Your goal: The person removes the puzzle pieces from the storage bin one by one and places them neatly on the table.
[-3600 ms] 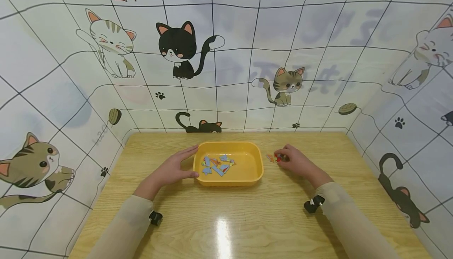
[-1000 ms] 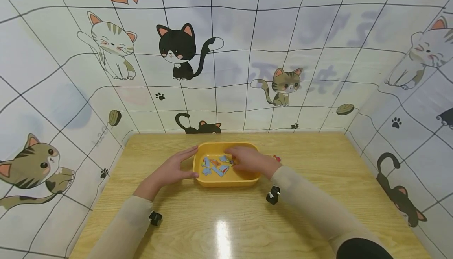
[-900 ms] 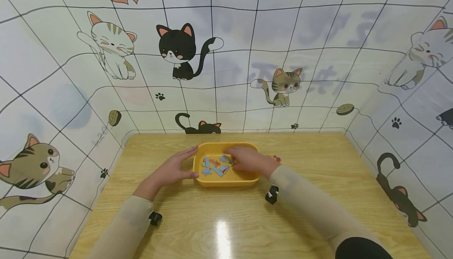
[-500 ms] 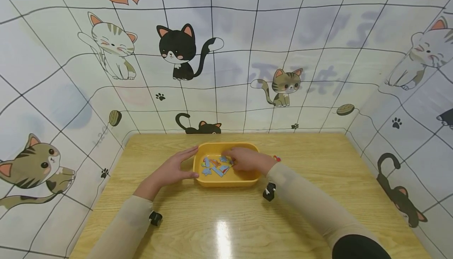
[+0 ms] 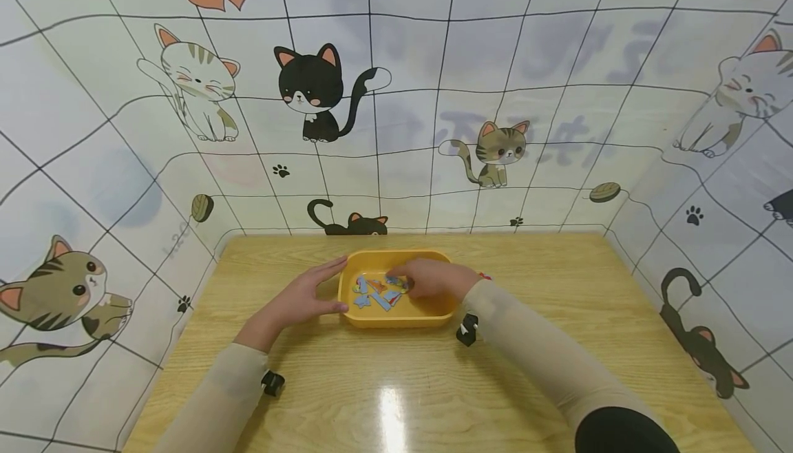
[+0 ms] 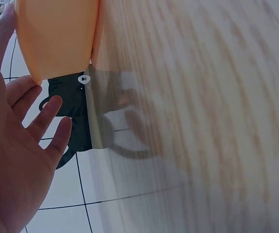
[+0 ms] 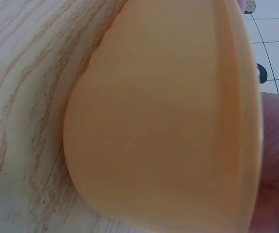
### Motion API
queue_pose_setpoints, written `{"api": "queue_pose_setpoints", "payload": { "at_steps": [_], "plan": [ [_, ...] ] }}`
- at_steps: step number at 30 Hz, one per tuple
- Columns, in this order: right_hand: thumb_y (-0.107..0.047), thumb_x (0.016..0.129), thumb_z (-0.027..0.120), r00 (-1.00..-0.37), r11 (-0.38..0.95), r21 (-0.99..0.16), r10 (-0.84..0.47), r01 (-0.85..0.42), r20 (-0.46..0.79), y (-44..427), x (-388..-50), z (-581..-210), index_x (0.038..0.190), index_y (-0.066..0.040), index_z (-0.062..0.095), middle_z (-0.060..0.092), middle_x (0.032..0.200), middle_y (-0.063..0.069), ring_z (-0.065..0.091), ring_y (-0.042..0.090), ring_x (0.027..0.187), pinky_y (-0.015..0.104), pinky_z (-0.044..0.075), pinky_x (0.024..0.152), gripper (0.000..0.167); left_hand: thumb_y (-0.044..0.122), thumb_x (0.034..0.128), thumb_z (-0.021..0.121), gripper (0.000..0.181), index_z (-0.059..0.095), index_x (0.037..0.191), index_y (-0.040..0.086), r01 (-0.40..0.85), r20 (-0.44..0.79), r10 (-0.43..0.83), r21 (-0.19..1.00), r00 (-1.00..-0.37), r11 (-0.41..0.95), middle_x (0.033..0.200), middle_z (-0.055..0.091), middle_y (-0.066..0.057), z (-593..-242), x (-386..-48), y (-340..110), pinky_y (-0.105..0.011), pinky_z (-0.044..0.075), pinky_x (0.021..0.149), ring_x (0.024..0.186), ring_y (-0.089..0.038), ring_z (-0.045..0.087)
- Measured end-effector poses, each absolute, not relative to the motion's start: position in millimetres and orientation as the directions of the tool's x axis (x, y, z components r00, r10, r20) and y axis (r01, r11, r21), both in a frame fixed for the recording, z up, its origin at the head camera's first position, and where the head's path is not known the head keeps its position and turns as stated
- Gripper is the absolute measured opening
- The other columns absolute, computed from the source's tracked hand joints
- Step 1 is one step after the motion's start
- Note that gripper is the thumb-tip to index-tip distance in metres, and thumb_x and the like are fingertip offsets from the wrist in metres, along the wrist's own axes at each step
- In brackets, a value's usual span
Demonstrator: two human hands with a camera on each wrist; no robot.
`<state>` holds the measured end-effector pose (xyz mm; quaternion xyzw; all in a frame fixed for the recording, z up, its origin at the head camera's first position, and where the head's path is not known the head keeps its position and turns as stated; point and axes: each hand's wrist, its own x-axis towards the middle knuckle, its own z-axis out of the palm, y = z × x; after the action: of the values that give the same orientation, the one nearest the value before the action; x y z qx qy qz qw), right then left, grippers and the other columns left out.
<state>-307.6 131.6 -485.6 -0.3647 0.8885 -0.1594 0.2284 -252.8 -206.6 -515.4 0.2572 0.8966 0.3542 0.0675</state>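
Lying scattered in the yellow tray (image 5: 427,311): small, mostly light-blue pieces (image 5: 381,300).

From my head, one camera looks forward and down over the light wooden table (image 5: 334,398). Both small black wrist cameras (image 5: 467,330) look from low and near, turned sideways, towards the yellow rounded plastic tray (image 5: 396,323), the right one nearest. All three views share this tray and table.
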Motion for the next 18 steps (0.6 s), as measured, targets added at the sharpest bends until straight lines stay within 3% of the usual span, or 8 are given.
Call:
{"api": "queue_pose_setpoints", "payload": {
  "at_steps": [10, 18],
  "plan": [
    [-0.004, 0.102, 0.077, -0.655, 0.709, -0.429, -0.695, -0.559, -0.296, 132.6, -309.9, -485.6, 0.158, -0.011, 0.061, 0.072, 0.118, 0.007, 0.062, 0.020, 0.099, 0.039, 0.056, 0.093, 0.059, 0.048, 0.0922, 0.091, 0.100, 0.042, 0.172, 0.014, 0.412, 0.063, 0.507, 0.672, -0.859, 0.615, 0.181, 0.032, 0.001, -517.7, -253.1, -207.3, -0.070, 0.026, 0.129, 0.165, -0.041, 0.030],
    [-0.003, 0.097, 0.078, -0.666, 0.702, -0.415, -0.700, -0.579, -0.256, 134.1, -310.8, -492.5, 0.153, -0.010, 0.064, 0.067, 0.098, -0.001, 0.060, 0.017, 0.089, 0.034, 0.053, 0.081, 0.058, 0.056, 0.0904, 0.090, 0.103, 0.041, 0.173, 0.018, 0.404, 0.052, 0.505, 0.672, -0.862, 0.620, 0.181, 0.032, 0.003, -518.8, -253.5, -208.7, -0.068, 0.025, 0.130, 0.165, -0.038, 0.029]
  ]
}}
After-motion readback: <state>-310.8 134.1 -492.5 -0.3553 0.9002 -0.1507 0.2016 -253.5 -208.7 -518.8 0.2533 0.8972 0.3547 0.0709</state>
